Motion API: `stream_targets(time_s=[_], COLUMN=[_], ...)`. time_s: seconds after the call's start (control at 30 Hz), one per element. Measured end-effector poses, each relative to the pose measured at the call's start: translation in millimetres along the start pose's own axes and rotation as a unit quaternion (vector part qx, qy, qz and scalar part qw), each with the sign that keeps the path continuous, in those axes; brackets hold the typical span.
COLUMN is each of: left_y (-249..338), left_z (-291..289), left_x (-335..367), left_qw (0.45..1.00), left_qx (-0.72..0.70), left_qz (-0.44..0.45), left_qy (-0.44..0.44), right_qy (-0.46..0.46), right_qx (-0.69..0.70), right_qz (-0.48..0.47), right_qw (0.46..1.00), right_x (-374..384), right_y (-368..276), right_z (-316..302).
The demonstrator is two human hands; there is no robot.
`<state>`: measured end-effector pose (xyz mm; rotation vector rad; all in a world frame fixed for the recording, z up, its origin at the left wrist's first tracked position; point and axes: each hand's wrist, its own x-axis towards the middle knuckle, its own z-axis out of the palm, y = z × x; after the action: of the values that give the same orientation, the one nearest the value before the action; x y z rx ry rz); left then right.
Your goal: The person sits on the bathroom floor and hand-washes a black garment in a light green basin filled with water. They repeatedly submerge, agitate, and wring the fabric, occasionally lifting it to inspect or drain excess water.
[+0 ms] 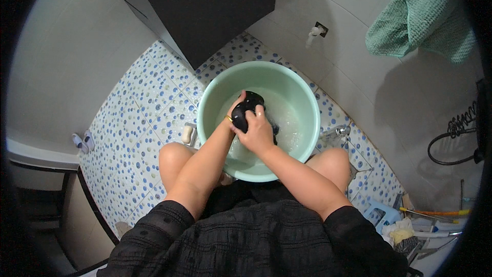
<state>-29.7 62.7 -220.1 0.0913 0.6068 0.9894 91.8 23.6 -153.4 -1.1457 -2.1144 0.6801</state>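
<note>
Holding one black item (241,117) between left hand (234,109) and right hand (257,132), fingers (260,111) bent closed onto it; one pale-green basin (303,103), cloudy water (288,132) inside.

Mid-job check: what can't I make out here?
In the head view:
Black item: full shape, partly covered by both hands.
Left hand: most fingers, behind the black item.
Basin floor: obscured by cloudy water and the hands.
Green towel: top, cut off by the upper edge.
</note>
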Motion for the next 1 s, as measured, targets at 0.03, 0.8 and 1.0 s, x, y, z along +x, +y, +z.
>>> stream_targets(time_s=[0.03,0.8,1.0], left_y=[0,-37,23], left_z=[-16,12,25], left_x=[7,-27,-64], left_qw=[0.998,0.337,0.429], left_qx=[-0.024,0.898,0.864], left_qz=[-0.019,-0.102,0.097], left_qy=[-0.058,0.265,0.246], right_qy=[0.004,-0.282,-0.006], right_qx=[-0.019,-0.317,-0.087], right_qz=[-0.032,0.098,0.194], right_qw=[0.999,0.900,0.977], right_x=[-4,-1,31], right_y=[-1,86,99], right_z=[4,-10,-66])
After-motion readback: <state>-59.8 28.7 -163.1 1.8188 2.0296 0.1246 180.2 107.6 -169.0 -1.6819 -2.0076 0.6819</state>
